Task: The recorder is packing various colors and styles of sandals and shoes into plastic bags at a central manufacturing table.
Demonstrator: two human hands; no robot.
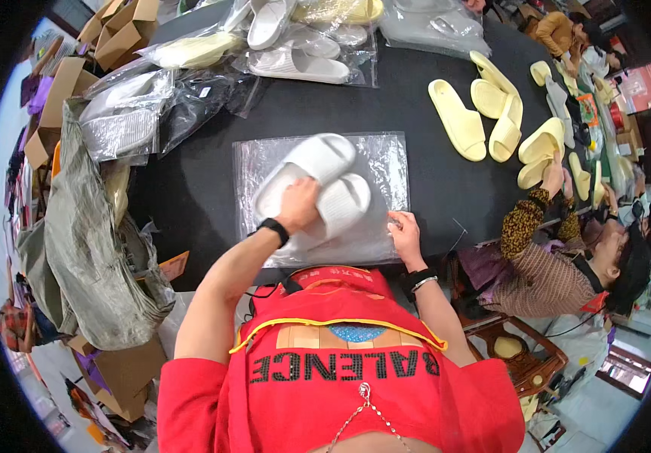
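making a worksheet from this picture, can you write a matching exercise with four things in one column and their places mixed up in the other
1. left hand
2. right hand
3. unbagged yellow slide slippers
4. grey sack

A. at the clear plastic bag's right edge
B. by the black table's left side
C. on the white slide slippers
D. toward the table's right side

Pairs: 1-C, 2-A, 3-D, 4-B

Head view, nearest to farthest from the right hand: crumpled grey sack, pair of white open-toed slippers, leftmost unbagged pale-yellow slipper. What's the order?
1. White open-toed slippers, just left of the right hand.
2. Pale-yellow slipper, above and slightly right.
3. Grey sack, far left.
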